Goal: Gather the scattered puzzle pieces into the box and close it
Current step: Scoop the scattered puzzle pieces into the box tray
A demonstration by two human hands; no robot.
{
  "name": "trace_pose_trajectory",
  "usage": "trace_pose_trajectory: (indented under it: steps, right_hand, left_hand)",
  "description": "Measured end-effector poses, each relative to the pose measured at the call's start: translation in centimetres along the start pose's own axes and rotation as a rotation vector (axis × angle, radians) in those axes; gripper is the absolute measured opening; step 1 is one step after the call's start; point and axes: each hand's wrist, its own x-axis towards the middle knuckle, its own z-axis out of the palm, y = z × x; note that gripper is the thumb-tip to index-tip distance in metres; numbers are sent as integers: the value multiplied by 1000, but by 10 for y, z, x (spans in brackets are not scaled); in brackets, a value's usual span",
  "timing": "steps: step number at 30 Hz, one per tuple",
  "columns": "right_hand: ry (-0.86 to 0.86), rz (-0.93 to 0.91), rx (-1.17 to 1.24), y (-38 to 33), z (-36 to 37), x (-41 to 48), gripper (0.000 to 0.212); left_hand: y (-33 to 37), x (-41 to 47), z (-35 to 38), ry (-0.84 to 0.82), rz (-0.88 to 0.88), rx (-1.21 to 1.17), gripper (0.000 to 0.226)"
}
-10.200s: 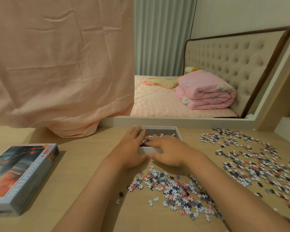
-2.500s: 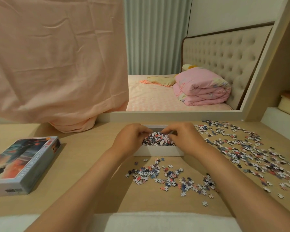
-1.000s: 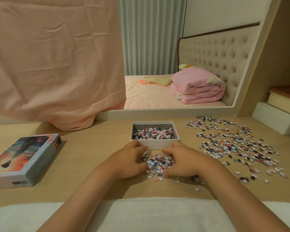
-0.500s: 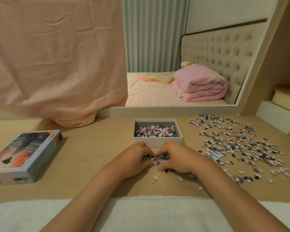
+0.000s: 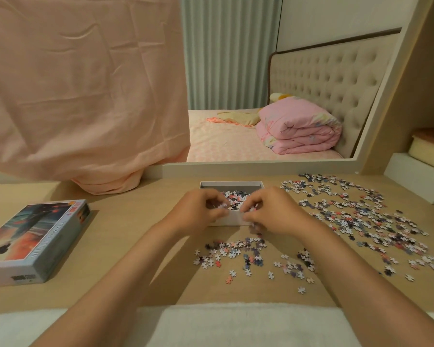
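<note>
Hovering at the near rim of the small white cardboard box mid-frame, the left hand and right hand curl round small multicoloured puzzle pieces, the box's opening lying just above both, equally near.

Matt wood-look desk, glossy lid

We raise our left hand and right hand off the table. Half a second ago they cupped a clump in front of the box; now they hold those puzzle pieces over its near edge. The heap inside is fuller and the near scatter thinner than ten seconds ago.
</note>
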Motion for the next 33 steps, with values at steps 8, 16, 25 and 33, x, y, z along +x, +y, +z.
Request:
trace_pose_trajectory:
  steps: [8, 16, 25, 33]
  right_hand:
    - [122, -94, -108, 3, -10, 53, 12]
    - [131, -97, -164, 23, 0, 61, 24]
    - [114, -147, -127, 15, -10, 36, 19]
    - [-255, -91, -300, 13, -1, -32, 51]
  left_hand:
    - [-2, 53, -3, 19, -57, 119, 29]
    - [-7, 43, 2, 48, 52, 255, 21]
    - [8, -9, -6, 125, 218, 270, 18]
    - [-3, -60, 15, -422, 31, 370, 96]
